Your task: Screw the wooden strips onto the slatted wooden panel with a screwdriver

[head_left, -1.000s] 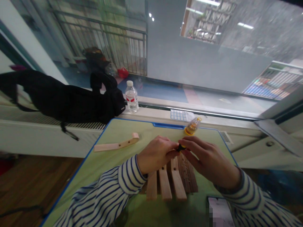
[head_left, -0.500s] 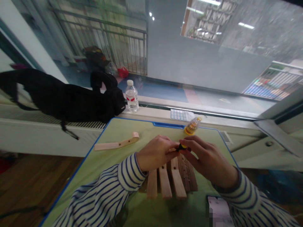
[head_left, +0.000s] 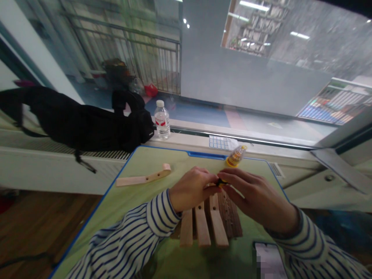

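My left hand (head_left: 193,186) and my right hand (head_left: 255,195) meet over the middle of the table, both closed in a pinch. Between their fingertips is a small black-and-yellow tool (head_left: 222,182); the fingers cover most of it, so its kind is unclear. Below the hands, angled light wooden pieces (head_left: 219,229) with drilled holes lie side by side on a brown grooved board (head_left: 234,217). My hands hide their far ends. Apart from these, another bent wooden piece (head_left: 136,181) with two holes rests at the table's left.
A clear bottle with a yellow base (head_left: 236,158) stands at the back of the green table (head_left: 174,259). A phone (head_left: 269,259) lies near the right forearm. On the windowsill are a water bottle (head_left: 162,122), a black bag (head_left: 87,126) and a checked sheet (head_left: 218,142).
My right hand has shifted slightly and its fingers now cover more of the tool's yellow part. My left hand stays nearly in place.
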